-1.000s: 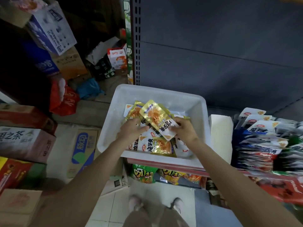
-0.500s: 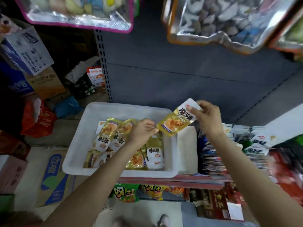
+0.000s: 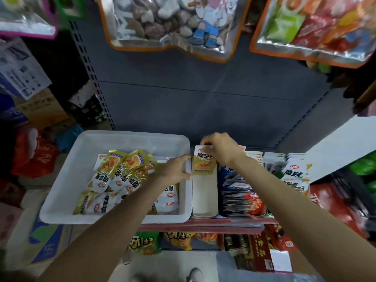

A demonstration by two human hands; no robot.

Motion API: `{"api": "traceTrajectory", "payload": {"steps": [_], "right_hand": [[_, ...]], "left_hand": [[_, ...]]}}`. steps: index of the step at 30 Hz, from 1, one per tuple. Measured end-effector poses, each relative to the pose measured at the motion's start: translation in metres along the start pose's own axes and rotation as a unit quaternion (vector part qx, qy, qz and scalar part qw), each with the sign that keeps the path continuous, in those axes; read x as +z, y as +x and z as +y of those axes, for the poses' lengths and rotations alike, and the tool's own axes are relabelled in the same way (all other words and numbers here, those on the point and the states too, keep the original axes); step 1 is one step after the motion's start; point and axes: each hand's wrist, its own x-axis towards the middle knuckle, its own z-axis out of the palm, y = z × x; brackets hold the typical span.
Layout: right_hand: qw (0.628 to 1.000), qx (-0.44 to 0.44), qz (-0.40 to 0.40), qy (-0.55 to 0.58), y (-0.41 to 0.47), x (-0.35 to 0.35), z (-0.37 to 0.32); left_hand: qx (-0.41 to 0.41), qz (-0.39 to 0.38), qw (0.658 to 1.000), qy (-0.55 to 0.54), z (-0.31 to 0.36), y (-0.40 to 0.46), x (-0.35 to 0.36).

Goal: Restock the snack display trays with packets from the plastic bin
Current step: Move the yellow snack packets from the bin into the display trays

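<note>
Right hand: right hand (image 3: 221, 148) pinches the top edge of a yellow-and-white packet (image 3: 203, 162), fingers curled over it, standing it at the far end of the white display tray (image 3: 204, 198).
Left hand: left hand (image 3: 179, 169) holds nothing, fingers loosely spread against the rim where the plastic bin (image 3: 65, 180) meets the tray, apparently steadying it.
Packet: upright, alone in its tray, with nothing in front to prop it.
Risk one: once released, I judge the packet could flop forward flat, since the tray in front of it lies bare.
Risk two: bin overhangs the red shelf edge (image 3: 203, 227); a hard lean from the left hand might tip or slide it.
Bin stock: loose packets (image 3: 120, 176) heaped inside, plenty left, so restocking looks barely begun.
Neighbours: blue packets (image 3: 238, 190) stand packed just beside the tray; a careless wrist could knock them out of line.
</note>
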Motion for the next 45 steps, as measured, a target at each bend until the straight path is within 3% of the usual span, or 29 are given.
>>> {"api": "traceTrajectory", "payload": {"steps": [4,9,13,18,23,30,34,38,45], "right_hand": [[0.990,0.008,-0.068,-0.124,0.011,0.005,-0.002],[0.978,-0.008,-0.109,-0.178,0.022,0.012,-0.007],[0.978,-0.011,-0.074,-0.197,0.021,0.017,-0.011],[0.997,-0.040,-0.042,-0.051,0.015,0.031,-0.038],[0.995,-0.045,-0.080,0.044,0.020,0.083,-0.080],[0.982,0.027,-0.160,0.095,0.037,0.154,-0.109],[0.950,0.091,-0.107,0.278,0.055,0.164,-0.120],[0.947,0.162,-0.005,0.277,0.072,0.164,-0.130],[0.887,0.298,0.011,0.353,0.088,0.177,-0.131]], "left_hand": [[0.001,0.009,1.000,0.005,-0.002,0.000,0.000],[-0.001,0.011,1.000,-0.016,-0.004,-0.002,0.001],[0.005,0.049,0.996,-0.075,-0.013,-0.011,-0.004],[-0.008,0.148,0.983,-0.112,-0.040,-0.032,-0.025],[-0.052,0.206,0.977,-0.011,-0.103,-0.046,-0.045],[-0.099,0.073,0.983,0.139,-0.162,-0.061,-0.054],[-0.129,0.011,0.975,0.179,-0.174,-0.061,-0.057],[-0.131,0.007,0.977,0.168,-0.180,-0.060,-0.058],[-0.118,0.011,0.980,0.161,-0.182,-0.065,-0.061]]}}
